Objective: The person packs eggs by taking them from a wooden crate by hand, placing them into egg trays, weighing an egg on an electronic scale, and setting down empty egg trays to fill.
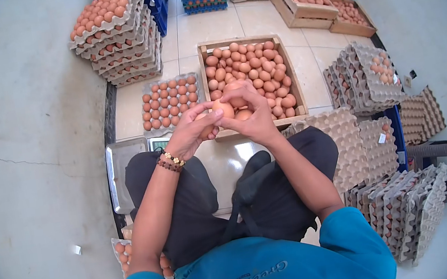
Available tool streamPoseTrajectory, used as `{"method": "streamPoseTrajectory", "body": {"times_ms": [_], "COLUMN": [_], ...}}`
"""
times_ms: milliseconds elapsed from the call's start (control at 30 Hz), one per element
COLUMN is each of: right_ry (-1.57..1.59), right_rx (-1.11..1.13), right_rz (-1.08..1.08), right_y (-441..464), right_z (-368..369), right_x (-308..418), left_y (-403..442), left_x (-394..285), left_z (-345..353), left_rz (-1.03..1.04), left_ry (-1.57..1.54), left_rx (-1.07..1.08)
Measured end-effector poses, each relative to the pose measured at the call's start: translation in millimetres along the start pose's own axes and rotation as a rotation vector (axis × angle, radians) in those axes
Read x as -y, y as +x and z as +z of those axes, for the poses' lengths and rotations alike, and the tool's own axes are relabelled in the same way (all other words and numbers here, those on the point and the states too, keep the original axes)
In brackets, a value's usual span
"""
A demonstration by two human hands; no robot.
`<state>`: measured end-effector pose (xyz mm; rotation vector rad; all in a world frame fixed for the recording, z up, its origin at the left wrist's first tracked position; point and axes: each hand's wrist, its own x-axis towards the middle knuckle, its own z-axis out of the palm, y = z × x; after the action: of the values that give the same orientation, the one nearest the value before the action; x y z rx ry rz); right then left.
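Observation:
Both hands meet above the near edge of a wooden crate [292, 71] full of loose brown eggs [244, 67]. My left hand [194, 127] is closed around an egg, partly hidden by the fingers. Between the fingertips of both hands sits a lighter brown egg [223, 109]. My right hand [253, 115] curls over it with thumb and fingers bent. More eggs show beside and under the right palm; I cannot tell which of these it holds and which lie in the crate. Left of the crate is a grey egg tray [197, 80] filled with rows of brown eggs.
Tall stacks of filled trays [119, 39] stand at the back left. More wooden crates [303, 12] of eggs are at the back right. Stacked pulp trays [362, 81] line the right side. A metal pan [119, 178] lies by my left knee.

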<state>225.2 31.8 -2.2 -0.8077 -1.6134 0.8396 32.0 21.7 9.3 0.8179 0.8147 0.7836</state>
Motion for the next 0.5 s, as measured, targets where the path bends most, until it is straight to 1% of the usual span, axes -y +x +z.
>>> {"method": "streamPoseTrajectory", "body": {"times_ms": [67,100,167,200,300,333,433,467,500], "right_ry": [-0.099,-0.148,0.133,0.273,0.564,0.406,0.003,-0.092,-0.084], "right_rx": [0.005,0.006,-0.016,-0.027,-0.046,-0.027,0.085,0.102,0.101], "right_rz": [-0.064,-0.096,0.08,0.167,0.439,0.295,0.067,-0.05,-0.012], "right_y": [0.4,0.5,-0.2,-0.1,1.0,2.0,3.5,2.8,1.8], "right_z": [1.5,1.8,2.3,2.5,-4.1,-3.0,-1.9,-1.1,-0.8], "right_x": [-1.5,-2.8,-5.9,-6.7,-1.1,-2.4,4.3,-9.1,-5.0], "left_y": [1.6,2.9,5.5,3.7,-3.9,-2.9,-0.3,0.4,-0.2], "left_x": [0.2,0.4,1.0,-2.7,-13.1,-11.2,-4.3,-2.7,-2.8], "left_z": [0.4,-2.4,-10.0,-7.0,-1.3,-5.0,-12.7,-13.1,-11.7], "left_rz": [-0.01,-0.02,-0.039,-0.028,-0.006,-0.007,-0.031,-0.044,-0.055], "left_ry": [0.032,-0.024,-0.135,-0.177,-0.256,-0.253,-0.26,-0.263,-0.265], "left_rx": [-0.019,0.008,0.063,0.057,0.051,0.063,0.096,0.108,0.106]}}
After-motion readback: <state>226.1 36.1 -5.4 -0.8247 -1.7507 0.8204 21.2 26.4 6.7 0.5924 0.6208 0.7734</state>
